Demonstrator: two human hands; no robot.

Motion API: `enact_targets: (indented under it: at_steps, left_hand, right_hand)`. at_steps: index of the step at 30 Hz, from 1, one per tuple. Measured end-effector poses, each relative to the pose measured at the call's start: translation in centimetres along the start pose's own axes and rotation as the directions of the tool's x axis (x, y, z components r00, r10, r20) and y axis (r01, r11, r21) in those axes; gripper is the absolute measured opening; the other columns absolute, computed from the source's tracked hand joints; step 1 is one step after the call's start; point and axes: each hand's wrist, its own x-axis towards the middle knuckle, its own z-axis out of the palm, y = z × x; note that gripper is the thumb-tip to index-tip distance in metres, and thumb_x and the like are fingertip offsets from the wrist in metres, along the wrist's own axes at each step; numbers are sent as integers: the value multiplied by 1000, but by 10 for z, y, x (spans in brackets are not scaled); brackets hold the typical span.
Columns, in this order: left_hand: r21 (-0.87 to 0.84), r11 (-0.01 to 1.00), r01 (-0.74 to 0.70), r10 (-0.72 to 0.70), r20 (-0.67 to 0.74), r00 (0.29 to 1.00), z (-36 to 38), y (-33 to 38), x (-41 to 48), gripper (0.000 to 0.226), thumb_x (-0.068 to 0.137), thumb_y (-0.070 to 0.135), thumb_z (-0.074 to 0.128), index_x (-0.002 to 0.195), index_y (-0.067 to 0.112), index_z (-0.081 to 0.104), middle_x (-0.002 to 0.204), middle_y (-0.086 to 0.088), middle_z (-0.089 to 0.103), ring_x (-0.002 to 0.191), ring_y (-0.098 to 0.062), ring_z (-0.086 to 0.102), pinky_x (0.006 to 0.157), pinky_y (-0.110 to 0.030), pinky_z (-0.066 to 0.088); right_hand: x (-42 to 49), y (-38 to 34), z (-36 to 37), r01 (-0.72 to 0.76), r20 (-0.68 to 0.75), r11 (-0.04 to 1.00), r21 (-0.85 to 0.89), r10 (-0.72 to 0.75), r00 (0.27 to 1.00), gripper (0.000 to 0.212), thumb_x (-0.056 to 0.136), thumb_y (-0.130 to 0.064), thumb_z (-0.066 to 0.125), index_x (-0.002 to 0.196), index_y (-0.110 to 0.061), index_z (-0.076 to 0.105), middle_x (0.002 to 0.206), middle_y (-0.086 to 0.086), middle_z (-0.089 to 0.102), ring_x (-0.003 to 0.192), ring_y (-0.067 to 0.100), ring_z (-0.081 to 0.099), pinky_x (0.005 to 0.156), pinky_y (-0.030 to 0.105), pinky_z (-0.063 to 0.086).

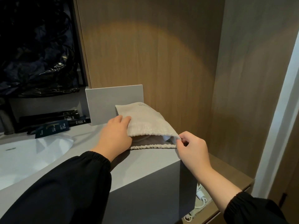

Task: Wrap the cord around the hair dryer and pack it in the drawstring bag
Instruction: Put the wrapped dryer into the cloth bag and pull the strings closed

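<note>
A beige drawstring bag (142,120) lies on the grey counter (145,160), its gathered mouth facing me and partly open. Inside the mouth shows a bit of white, the hair dryer (166,137), mostly hidden by the cloth. My left hand (115,135) grips the left side of the bag's mouth, fingers on top of the fabric. My right hand (191,147) pinches the right corner of the mouth between thumb and fingers. A white cord (200,198) lies below the counter at the lower right, outside the bag.
A white sink basin (32,157) sits at the left of the counter. Dark sachets and tubes (53,125) lie behind it. A grey upright panel (103,104) stands behind the bag. Wood walls enclose the back and right. A wooden ledge (229,172) runs lower right.
</note>
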Motion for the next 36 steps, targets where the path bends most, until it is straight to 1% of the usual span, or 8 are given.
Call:
enact_targets:
  at_steps: [4, 9, 19, 24, 27, 29, 33, 36]
  left_hand:
    - [-36, 991, 127, -119, 179, 977, 4, 4, -9, 56, 89, 17, 49, 141, 16, 28, 125, -14, 53, 109, -32, 53, 83, -34, 42]
    - [-217, 972, 91, -59, 149, 987, 11, 34, -13, 62, 87, 2, 41, 145, 20, 31, 119, -14, 58, 106, -32, 54, 81, -32, 44]
    - [-622, 775, 108, -23, 144, 989, 12, 90, -23, 53, 79, -12, 32, 118, 14, 55, 107, -7, 62, 102, -29, 56, 73, -28, 42]
    - [-908, 369, 200, -14, 210, 978, -2, 149, -24, 48, 91, -12, 24, 114, 17, 55, 109, -13, 59, 81, -31, 63, 52, -32, 58]
    - [-910, 224, 350, -51, 347, 936, -2, 182, -17, 39, 93, -12, 23, 107, 3, 56, 95, -23, 58, 62, -30, 60, 37, -24, 50]
    - [-860, 238, 452, -63, 451, 890, 12, 200, -13, 31, 93, -13, 29, 107, -5, 55, 85, -24, 56, 56, -28, 58, 37, -24, 49]
    - [-736, 537, 412, 44, 513, 857, 46, 239, -23, 20, 95, -3, 42, 110, 0, 56, 75, -7, 60, 68, -21, 63, 65, -30, 58]
    - [-682, 642, 350, 111, 534, 838, 59, 268, -35, 19, 95, -1, 45, 79, 10, 50, 33, 7, 53, 35, -6, 56, 47, -21, 51]
  right_hand:
    - [-2, -3, -2, 6, 10, 1000, 20, -7, 1000, 13, 91, -22, 59, 78, -20, 61, 69, -4, 60, 68, 14, 57, 58, 27, 49]
    - [7, -8, -8, 9, 160, 994, -108, 8, 987, 22, 90, -19, 58, 70, -22, 50, 69, -5, 51, 69, 16, 51, 55, 22, 37]
    - [14, -3, -73, -243, 135, 952, 185, 221, 966, 18, 102, -15, 32, 93, -10, 47, 79, 7, 53, 64, 15, 46, 52, 20, 36]
    - [14, 2, -120, -216, 6, 968, 127, 217, 976, 20, 100, -12, 32, 89, -8, 48, 79, 5, 50, 67, 15, 44, 57, 27, 35]
    - [13, 16, -150, -248, -53, 966, 72, 252, 966, 20, 98, -11, 35, 94, -8, 54, 83, 3, 55, 72, 13, 49, 57, 25, 38]
    - [8, 30, -167, -307, -80, 951, 32, 309, 948, 21, 97, -10, 36, 94, -6, 56, 83, 3, 54, 71, 12, 47, 56, 23, 36]
    - [-13, 64, -201, -434, -142, 901, -15, 428, 893, 23, 91, -10, 40, 86, 3, 58, 75, 9, 52, 68, 20, 45, 56, 30, 33]
    - [-29, 83, -230, -487, -190, 873, 27, 483, 855, 23, 85, -11, 49, 62, -8, 49, 59, 9, 40, 58, 22, 39, 55, 29, 31]
